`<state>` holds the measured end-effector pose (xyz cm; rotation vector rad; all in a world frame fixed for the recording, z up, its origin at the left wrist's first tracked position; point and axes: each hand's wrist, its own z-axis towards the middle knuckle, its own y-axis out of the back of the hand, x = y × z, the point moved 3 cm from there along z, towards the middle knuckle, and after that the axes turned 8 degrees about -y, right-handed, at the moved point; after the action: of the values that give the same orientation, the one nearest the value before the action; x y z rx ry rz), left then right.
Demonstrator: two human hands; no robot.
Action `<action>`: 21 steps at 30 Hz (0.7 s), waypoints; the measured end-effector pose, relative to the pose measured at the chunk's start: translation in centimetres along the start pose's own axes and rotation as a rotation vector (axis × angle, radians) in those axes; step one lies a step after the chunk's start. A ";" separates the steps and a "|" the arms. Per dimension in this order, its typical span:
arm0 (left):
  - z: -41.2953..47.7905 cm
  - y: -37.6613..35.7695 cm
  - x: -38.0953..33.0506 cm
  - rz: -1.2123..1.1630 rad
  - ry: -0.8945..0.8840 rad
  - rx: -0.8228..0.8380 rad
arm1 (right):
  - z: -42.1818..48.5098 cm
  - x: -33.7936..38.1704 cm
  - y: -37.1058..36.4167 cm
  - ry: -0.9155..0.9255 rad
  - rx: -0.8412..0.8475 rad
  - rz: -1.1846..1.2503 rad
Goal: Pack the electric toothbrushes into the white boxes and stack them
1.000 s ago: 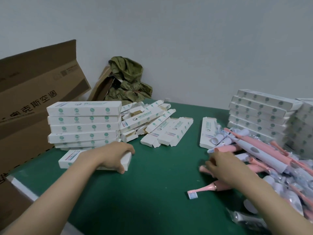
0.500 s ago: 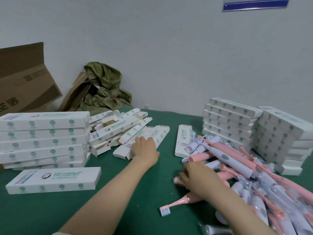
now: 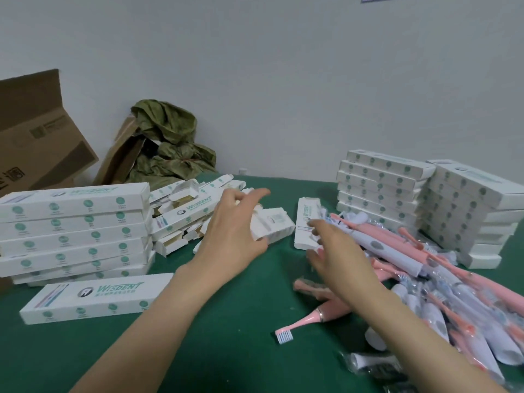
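My left hand (image 3: 235,222) grips an empty white box (image 3: 273,225) at the right edge of a loose heap of empty boxes (image 3: 184,214). My right hand (image 3: 331,251) hovers with spread fingers, holding nothing, between a flat-lying box (image 3: 304,222) and the pile of pink and white toothbrushes (image 3: 425,279). One pink toothbrush (image 3: 314,317) lies beneath that wrist, bristles toward me. A tall stack of shut boxes (image 3: 73,228) stands at the left. A single shut box (image 3: 93,296) lies in front of it.
Two more stacks of white boxes (image 3: 380,182) (image 3: 467,211) stand at the back right on the green table (image 3: 226,350). A brown carton (image 3: 37,137) and a crumpled green bag (image 3: 167,148) sit at the back left against the wall.
My left hand let go of the shut box at the front left, moved right to the heap and took hold of an empty box. My right hand rose from the toothbrushes and spread its fingers.
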<state>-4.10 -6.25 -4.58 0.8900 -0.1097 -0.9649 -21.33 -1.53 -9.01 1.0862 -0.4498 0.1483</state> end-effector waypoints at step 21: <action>1.4 -1.2 -4.5 -0.663 -0.259 -0.402 | 0.1 2.6 3.6 -0.148 0.023 1.087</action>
<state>-8.20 -4.02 -3.21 0.4190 0.1688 -1.6513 -20.26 -0.25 -4.95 0.7753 -1.1420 1.0319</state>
